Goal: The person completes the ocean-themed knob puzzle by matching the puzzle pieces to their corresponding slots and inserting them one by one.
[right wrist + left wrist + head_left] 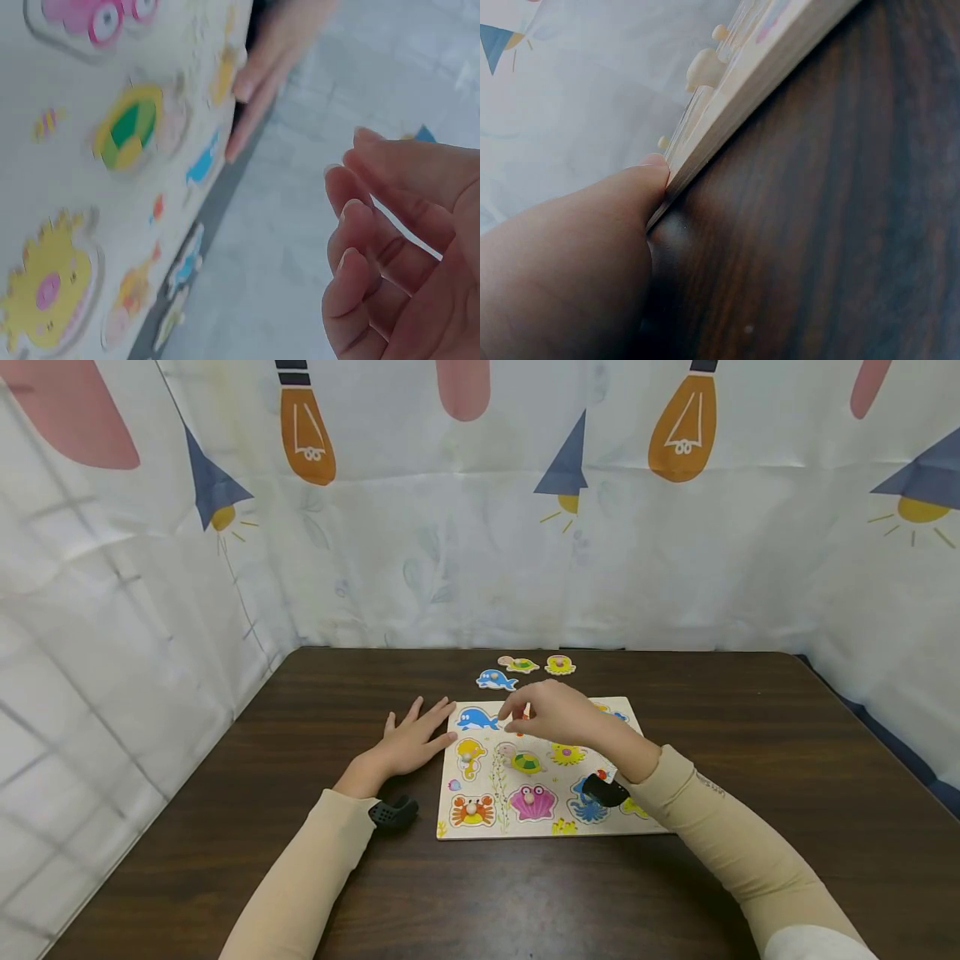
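My right hand is above the upper part of a wooden peg puzzle board. Its fingers are loosely curled and nothing shows between them; in the right wrist view, thumb and index tips come close together. My left hand lies flat with spread fingers, fingertips and thumb at the board's left edge. Knobbed seahorse, crab and pink shell pieces sit in the board. A blue whale picture and a turtle picture also show on it. My right forearm covers the board's right side.
Behind the board lie a loose blue whale piece, a turtle piece and a yellow piece with a pink centre. The dark wooden table runs back to a patterned white curtain.
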